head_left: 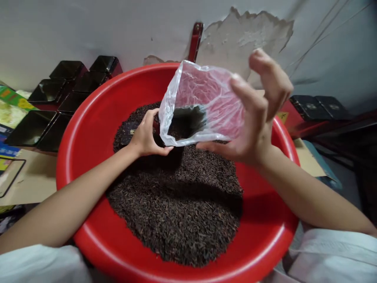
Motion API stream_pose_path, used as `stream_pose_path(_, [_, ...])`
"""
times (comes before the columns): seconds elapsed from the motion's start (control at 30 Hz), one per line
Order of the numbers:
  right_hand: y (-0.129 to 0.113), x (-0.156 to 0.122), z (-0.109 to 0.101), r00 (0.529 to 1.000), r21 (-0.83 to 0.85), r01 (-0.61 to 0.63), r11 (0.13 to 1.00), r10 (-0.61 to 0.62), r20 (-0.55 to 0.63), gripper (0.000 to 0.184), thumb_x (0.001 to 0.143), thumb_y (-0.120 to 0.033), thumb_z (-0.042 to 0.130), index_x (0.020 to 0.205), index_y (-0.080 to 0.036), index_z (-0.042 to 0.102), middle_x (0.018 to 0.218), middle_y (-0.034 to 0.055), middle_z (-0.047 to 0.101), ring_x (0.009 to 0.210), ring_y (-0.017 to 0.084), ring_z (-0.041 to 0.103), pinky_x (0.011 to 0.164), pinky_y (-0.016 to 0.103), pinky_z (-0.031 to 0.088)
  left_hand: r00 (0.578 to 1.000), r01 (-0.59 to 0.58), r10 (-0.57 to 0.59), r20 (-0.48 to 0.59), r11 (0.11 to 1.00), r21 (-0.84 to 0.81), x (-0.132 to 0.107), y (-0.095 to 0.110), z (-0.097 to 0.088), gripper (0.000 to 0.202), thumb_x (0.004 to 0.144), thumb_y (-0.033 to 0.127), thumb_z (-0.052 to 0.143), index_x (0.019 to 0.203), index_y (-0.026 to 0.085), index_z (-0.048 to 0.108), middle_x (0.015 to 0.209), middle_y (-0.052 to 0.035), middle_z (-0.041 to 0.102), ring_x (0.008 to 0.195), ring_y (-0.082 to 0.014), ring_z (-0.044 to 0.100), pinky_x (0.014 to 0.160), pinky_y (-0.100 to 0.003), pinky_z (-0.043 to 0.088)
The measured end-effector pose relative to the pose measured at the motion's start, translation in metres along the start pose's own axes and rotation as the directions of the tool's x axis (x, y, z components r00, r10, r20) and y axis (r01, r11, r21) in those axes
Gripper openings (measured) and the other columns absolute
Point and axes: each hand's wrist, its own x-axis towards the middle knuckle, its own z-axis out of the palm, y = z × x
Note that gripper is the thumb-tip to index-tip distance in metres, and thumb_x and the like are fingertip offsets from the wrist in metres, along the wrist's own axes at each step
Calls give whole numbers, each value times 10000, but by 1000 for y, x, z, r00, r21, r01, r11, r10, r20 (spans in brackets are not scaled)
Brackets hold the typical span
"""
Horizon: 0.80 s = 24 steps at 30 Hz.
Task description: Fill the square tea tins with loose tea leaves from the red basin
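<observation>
Red plastic makes the big basin (97,118), and it is filled with a heap of dark loose tea leaves (176,204). Above the heap the right hand (253,122) holds a thin clear plastic bag (203,106) — the thumb is under it and the fingers curl over its top edge, so the bag lies tilted with its mouth facing the left hand (145,135). I judge it is held this way so the opening stays wide and any leaves that spill drop back in the basin. Some dark leaves already sit inside the bag near its mouth. The left hand rests on the heap just beside the bag's mouth, fingers curled around a small dark thing; what it is I cannot tell.

Black square tins (70,84) stand open in rows by the wall on the left, and two closed ones (319,106) are on the right — their lids carry a pale mark, too small to read. Coloured printed sheets (11,104) lie at the far left; their writing is not readable.
</observation>
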Motion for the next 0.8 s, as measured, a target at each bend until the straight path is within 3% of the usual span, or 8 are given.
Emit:
stream_pose_path(0.1, [-10,0,-13,985,7,136,991,-136,110,634,758,-709,524,1173,-230,552,1291,103,534,1205,306,473,1035,489,305,1000,10,-8,-24,998,60,-1,-5,-2,974,430,499,790,1239,201,337,1227,-131,498,1154,-346,520,985,-472,474])
stream_pose_path(0.27, [-29,-10,-7,941,139,94,986,-134,312,243,873,-406,570,1035,-228,607,1077,17,683,1005,201,587,897,396,349,998,37,-30,-52,990,135,-3,-14,-2,987,447,470,796,1257,203,300,1265,-132,471,1179,-340,504,990,-459,472])
stream_pose_path(0.4, [-27,-14,3,968,185,188,965,-214,132,108,883,-168,546,903,-224,636,784,-74,703,735,98,581,823,332,365,1000,-5,2,14,987,163,-5,-11,-1,1001,457,473,796,1267,185,285,1264,-145,473,1170,-347,515,978,-452,479])
stream_pose_path(0.57, [-38,-14,-10,966,314,256,914,-253,-51,41,830,-226,628,839,-234,667,813,-41,695,805,133,583,763,332,395,995,-87,79,59,984,156,-10,-14,5,960,521,507,730,1285,139,279,1260,-177,473,1166,-343,527,976,-457,484])
stream_pose_path(0.67, [-68,-32,-5,917,611,389,689,-356,-182,106,826,-247,614,733,-206,643,709,-29,637,667,117,539,636,289,404,993,-108,98,62,978,177,-13,-24,7,933,541,524,688,1288,121,298,1264,-192,463,1189,-350,512,999,-472,472])
stream_pose_path(0.7, [-79,-42,2,907,710,376,595,-393,-150,131,845,-263,584,750,-190,639,704,-17,625,652,117,538,632,285,415,992,-122,112,67,975,187,-14,-28,7,927,543,526,680,1286,117,305,1268,-200,460,1192,-351,511,998,-475,474])
stream_pose_path(0.73, [-88,-53,11,903,780,260,569,-429,12,230,878,-355,539,836,-156,646,796,27,649,753,141,577,700,298,449,989,-139,127,75,971,196,-14,-31,7,925,545,527,677,1284,111,309,1269,-211,459,1185,-351,517,987,-475,483])
stream_pose_path(0.8, [-98,-74,33,846,763,-179,621,-299,442,597,839,-574,517,1160,-74,570,1177,171,593,1117,246,536,930,387,446,980,-190,173,100,960,206,-13,-35,7,932,541,531,679,1277,90,313,1251,-234,472,1142,-351,549,937,-472,514])
